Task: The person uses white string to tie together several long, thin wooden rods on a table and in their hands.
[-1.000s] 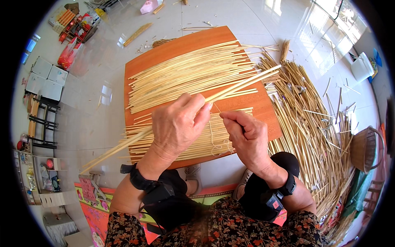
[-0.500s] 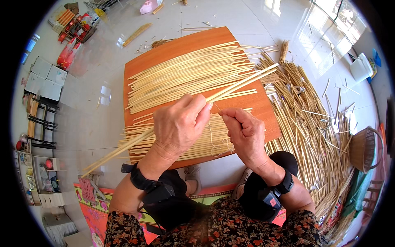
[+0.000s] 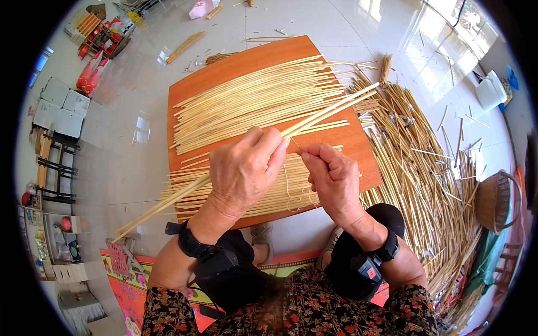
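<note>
Left hand [image 3: 244, 171] closed around pale stalks [image 3: 330, 110], right hand [image 3: 335, 176] pinching thin string [image 3: 295, 144]

Head-worn fisheye, looking down, hands [image 3: 242, 166] near

Glossy pale tiled floor [image 3: 115, 185], thin dark joints, strong bright glare upper right. Orange-brown wooden table [image 3: 224, 70] mid-floor. Left side: white square-panelled boxy unit [image 3: 69, 121], low white open-fronted shelf unit [image 3: 70, 273]. Right: pale grey wall [image 3: 500, 56], white plastic bucket [image 3: 490, 91] nearby. Red-and-green floral mat [image 3: 126, 291] at near edge.
</note>
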Action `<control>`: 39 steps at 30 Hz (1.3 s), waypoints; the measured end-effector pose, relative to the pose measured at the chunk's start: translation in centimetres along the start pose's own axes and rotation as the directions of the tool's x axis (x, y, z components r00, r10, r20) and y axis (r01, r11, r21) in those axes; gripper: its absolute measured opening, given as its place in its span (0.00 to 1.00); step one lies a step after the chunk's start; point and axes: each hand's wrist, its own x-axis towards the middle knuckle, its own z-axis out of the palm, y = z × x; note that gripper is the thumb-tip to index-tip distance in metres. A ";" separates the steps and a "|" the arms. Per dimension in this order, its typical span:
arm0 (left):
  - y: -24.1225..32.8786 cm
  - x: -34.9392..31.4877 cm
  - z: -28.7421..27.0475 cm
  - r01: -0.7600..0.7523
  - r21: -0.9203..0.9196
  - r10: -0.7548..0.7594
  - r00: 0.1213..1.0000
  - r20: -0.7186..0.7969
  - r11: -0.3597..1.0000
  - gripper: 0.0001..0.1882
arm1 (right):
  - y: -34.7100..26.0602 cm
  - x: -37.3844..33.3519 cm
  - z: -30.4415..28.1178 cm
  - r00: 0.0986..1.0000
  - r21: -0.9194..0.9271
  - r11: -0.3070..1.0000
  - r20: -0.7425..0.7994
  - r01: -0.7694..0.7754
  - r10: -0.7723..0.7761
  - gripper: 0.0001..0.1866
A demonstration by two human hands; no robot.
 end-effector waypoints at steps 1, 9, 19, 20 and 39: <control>0.0 0.0 0.0 0.000 -0.003 0.000 1.000 -0.002 1.000 0.07 | -0.1 0.0 0.0 1.000 0.003 1.000 0.002 -0.007 0.007 0.08; 0.2 -0.1 0.2 -0.009 -0.018 0.009 1.000 -0.017 1.000 0.07 | -0.9 0.1 -1.0 0.970 0.180 0.955 0.103 -0.234 0.218 0.08; 0.1 -0.3 0.7 -0.043 0.006 0.043 0.999 -0.032 0.999 0.07 | -1.1 0.3 -1.4 0.941 0.294 0.898 0.183 -0.329 0.285 0.11; 0.0 -0.3 0.9 -0.056 0.018 0.057 0.997 -0.043 0.998 0.07 | -1.2 0.3 -1.4 0.942 0.295 0.898 0.183 -0.326 0.282 0.11; 0.0 -0.4 1.4 -0.121 -0.005 0.120 0.987 -0.106 0.993 0.08 | -0.7 1.0 -1.2 0.931 0.499 0.788 0.237 -0.361 0.277 0.07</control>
